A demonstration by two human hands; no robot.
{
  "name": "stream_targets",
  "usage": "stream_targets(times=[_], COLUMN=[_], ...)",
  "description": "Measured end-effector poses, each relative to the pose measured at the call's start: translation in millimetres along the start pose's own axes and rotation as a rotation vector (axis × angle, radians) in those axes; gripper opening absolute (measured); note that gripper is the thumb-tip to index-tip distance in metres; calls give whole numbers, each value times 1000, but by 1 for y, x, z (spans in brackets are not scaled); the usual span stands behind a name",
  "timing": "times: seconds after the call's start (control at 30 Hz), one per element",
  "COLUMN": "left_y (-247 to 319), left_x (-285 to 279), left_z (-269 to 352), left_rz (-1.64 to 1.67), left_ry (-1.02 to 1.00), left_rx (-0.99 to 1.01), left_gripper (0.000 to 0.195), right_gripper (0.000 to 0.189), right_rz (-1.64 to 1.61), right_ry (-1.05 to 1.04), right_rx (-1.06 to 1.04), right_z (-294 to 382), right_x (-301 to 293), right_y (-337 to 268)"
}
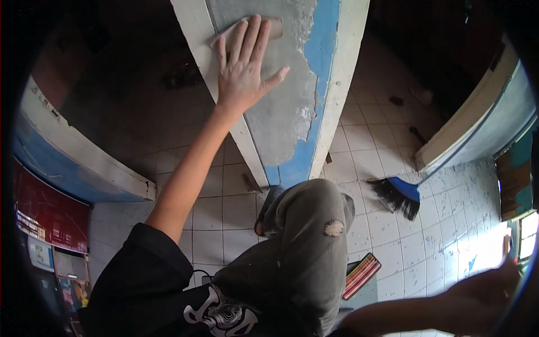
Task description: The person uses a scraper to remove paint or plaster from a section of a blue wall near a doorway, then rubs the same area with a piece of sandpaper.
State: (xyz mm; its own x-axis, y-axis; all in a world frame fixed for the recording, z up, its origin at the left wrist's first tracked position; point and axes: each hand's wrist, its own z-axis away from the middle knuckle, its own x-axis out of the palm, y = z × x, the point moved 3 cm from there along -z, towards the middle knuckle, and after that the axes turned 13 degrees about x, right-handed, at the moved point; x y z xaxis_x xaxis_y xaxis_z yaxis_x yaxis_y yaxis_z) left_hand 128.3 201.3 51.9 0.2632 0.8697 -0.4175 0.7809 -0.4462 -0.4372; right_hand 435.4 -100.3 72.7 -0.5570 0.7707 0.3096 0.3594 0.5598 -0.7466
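My left hand [246, 67] lies flat with its fingers spread. It presses a beige sheet [276, 28], apparently sandpaper, against the upper part of a narrow wall section [273, 113]. Pale dust coats the fingertips. Grey smoothed plaster covers most of this wall face, and a strip of blue paint [322, 46] runs down its right side with a ragged, chipped border. White door frame posts edge the wall on both sides. My right hand [507, 278] is in shadow at the lower right rim, away from the wall; its fingers are too dark to make out.
A broom [398, 193] with black bristles and a blue head leans at the right. A striped item [363, 276] lies on the tile floor [396, 261] beside my bent knee [316, 202]. Dark doorways open on both sides. A glossy red panel [50, 206] stands at the left.
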Motion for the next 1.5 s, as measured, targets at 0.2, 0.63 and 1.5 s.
stream_targets(times=[0.2,0.63,1.5], left_y=[-9,-7,-13], left_x=[-4,-6,-9], left_z=[14,-2,-32], left_rz=[-38,-55,-119], left_ry=[-27,25,-44], left_rx=[-30,0,7], left_gripper=[80,89,98], right_gripper=[22,30,34], right_rz=[-108,398,673], right_ry=[-683,-1592,-1887], right_rx=[1012,549,396], right_z=[123,280,300], right_x=[173,203,200], right_y=[102,155,153])
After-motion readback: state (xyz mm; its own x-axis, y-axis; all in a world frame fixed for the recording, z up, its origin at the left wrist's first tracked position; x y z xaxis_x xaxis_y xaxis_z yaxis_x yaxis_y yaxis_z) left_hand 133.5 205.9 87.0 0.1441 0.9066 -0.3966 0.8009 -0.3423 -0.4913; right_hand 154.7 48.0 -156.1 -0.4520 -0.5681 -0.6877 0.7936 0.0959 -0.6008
